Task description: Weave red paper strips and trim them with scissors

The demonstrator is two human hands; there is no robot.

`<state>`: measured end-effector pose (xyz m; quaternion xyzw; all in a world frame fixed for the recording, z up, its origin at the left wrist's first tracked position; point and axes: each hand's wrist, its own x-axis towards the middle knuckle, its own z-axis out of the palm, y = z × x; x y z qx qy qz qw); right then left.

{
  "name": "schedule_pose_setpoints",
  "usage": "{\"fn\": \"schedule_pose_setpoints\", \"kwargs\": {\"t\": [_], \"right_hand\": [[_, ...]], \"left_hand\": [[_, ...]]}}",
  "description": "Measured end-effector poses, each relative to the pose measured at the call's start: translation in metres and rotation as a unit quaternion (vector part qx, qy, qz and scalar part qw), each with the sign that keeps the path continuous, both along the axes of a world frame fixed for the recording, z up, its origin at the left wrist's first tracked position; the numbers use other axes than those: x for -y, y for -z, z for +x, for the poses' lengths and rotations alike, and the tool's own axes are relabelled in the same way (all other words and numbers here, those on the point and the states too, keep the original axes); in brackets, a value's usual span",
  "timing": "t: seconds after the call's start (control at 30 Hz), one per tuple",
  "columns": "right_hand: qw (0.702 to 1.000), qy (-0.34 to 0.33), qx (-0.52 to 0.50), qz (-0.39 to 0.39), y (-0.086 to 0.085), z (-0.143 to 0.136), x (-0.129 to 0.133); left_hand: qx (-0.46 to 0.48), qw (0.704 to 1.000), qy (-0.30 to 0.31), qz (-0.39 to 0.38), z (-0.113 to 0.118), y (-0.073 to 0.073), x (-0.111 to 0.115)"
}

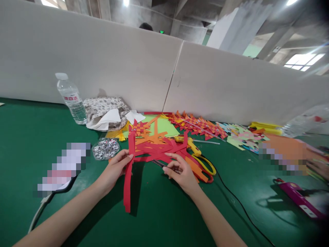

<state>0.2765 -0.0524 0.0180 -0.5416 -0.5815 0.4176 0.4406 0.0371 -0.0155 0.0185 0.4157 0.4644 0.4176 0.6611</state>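
Observation:
My left hand (pixel 119 164) is closed, thumb against fingers, on red paper strips (pixel 128 192) held upright, their lower ends hanging toward me. To the right, my right hand (pixel 180 170) pinches a slim dark tool (pixel 158 163) whose tip points left; its exact kind is too small to make out. Behind both hands lies a heap of loose red paper strips (pixel 156 151), with orange strips (pixel 151 140) among them. A woven red-and-orange paper fish (pixel 138 128) rests at the back of the heap.
A tub of googly eyes (pixel 106 149) stands left of my left hand. A yellow glue gun (pixel 192 145) and yellow-handled scissors (pixel 209 167) lie to the right, with a black cord trailing frontward. Several woven fish (pixel 200 125), a water bottle (pixel 73 99) and a purple power strip (pixel 299 199) are farther out.

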Motion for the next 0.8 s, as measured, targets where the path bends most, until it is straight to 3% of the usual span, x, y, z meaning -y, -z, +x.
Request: {"fn": "schedule_pose_setpoints", "kwargs": {"t": [0.13, 0.27, 0.37, 0.47, 0.63, 0.7, 0.8], "right_hand": [[1.0, -0.015, -0.015, -0.01, 0.004, -0.002, 0.002], [0.999, 0.041, 0.01, 0.004, 0.0, -0.005, -0.007], [0.994, 0.084, 0.066, 0.022, -0.013, -0.007, -0.034], [0.985, 0.105, 0.117, 0.066, -0.027, -0.011, -0.08], [0.981, 0.106, 0.134, 0.096, -0.034, -0.026, -0.152], [0.977, 0.106, 0.147, 0.114, -0.033, -0.029, -0.16], [0.971, 0.095, 0.172, 0.136, -0.032, -0.02, -0.147]], "left_hand": [[0.004, 1.0, -0.001, -0.005, 0.0, 0.001, -0.001], [0.022, 1.0, -0.009, -0.02, 0.0, 0.001, -0.001], [0.034, 0.999, -0.018, -0.031, 0.002, 0.001, 0.0], [0.037, 0.999, -0.013, -0.036, 0.003, 0.001, 0.001], [0.044, 0.998, -0.016, -0.045, 0.003, 0.002, 0.0], [0.045, 0.998, -0.018, -0.043, 0.003, 0.002, 0.0], [0.042, 0.998, -0.02, -0.042, 0.003, 0.0, 0.001]]}}
